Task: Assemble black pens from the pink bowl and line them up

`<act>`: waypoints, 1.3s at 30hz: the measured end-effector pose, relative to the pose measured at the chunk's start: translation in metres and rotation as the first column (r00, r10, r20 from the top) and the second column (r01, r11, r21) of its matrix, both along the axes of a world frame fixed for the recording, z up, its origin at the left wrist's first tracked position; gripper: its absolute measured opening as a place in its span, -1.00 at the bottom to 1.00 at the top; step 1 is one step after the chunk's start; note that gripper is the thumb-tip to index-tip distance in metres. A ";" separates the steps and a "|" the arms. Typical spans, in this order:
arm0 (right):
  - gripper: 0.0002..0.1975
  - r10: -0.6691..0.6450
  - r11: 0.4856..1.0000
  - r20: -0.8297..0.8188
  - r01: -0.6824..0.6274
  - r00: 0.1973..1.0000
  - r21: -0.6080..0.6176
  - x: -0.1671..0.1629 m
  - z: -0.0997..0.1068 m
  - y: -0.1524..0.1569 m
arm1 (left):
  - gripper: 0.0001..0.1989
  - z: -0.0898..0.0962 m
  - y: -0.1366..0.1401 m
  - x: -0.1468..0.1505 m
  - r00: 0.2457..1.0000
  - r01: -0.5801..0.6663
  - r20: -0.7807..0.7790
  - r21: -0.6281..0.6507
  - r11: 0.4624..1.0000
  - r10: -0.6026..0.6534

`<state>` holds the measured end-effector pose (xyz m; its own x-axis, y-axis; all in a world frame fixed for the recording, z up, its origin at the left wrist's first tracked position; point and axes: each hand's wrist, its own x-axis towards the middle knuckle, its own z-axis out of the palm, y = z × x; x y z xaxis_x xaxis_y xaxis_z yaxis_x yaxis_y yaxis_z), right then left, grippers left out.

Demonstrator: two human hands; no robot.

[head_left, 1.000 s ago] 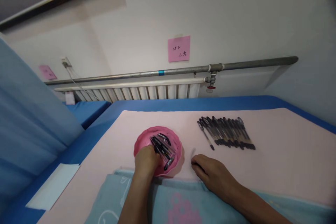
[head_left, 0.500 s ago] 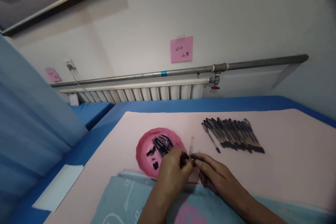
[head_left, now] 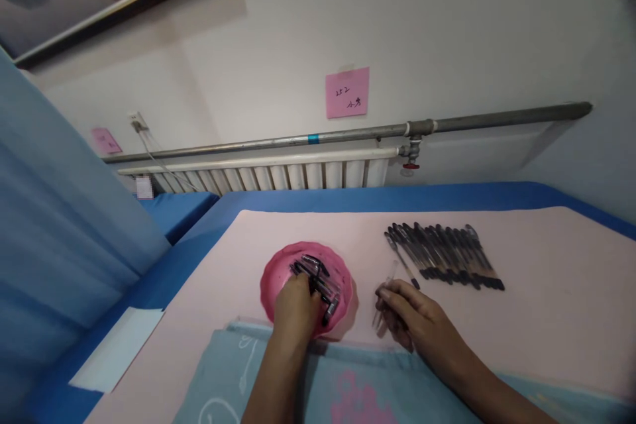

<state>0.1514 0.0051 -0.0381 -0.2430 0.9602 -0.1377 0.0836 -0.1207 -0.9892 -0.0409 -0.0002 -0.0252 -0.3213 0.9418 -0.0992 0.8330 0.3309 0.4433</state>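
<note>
My right hand (head_left: pixel 405 311) pinches a clear pen barrel (head_left: pixel 393 271) just right of the bowl; the slim tube sticks out above and below the fingers. My left hand (head_left: pixel 297 308) is inside the pink bowl (head_left: pixel 268 278), fingers curled down among pen parts. Its fingertips are hidden, so what they hold, if anything, is unclear. Black pen caps and clear pieces (head_left: pixel 318 268) lie heaped in the bowl around that hand.
A row of black-capped pens (head_left: pixel 442 255) lies on the pink sheet (head_left: pixel 561 278) to the right. A teal patterned cloth (head_left: pixel 228 371) covers the near edge. White paper (head_left: pixel 119 348) lies at left, by a blue curtain (head_left: pixel 64 212). Behind are a radiator (head_left: pixel 278 177) and wall.
My hands have come apart. The left has moved left and down into the bowl, while the right has shifted slightly right, keeping the clear barrel.
</note>
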 end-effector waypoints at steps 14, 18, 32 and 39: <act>-0.77 0.331 0.903 0.250 -0.383 0.910 0.196 -0.007 0.014 -0.023 | -0.77 0.013 -0.005 0.002 0.347 -0.169 0.931 0.179 0.969 -0.112; -0.77 0.333 0.867 0.365 -0.434 0.869 0.243 -0.007 0.012 -0.025 | -0.70 0.018 -0.008 0.009 0.040 -0.263 0.994 0.109 0.959 -0.102; -0.78 0.342 0.829 0.445 -0.488 0.828 0.271 -0.006 0.011 -0.023 | -0.72 0.012 -0.010 0.007 0.112 -0.223 0.980 0.183 0.957 -0.162; -0.78 0.348 0.836 0.435 -0.485 0.830 0.257 -0.007 0.012 -0.024 | -0.72 0.013 -0.012 0.007 0.209 -0.193 0.967 0.187 0.963 -0.146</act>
<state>0.1444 -0.0187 -0.0261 -0.6300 0.7763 0.0224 0.3991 0.3484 -0.8481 -0.0339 -0.0121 -0.0120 -0.1536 0.9765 -0.1514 -0.3150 0.0969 0.9441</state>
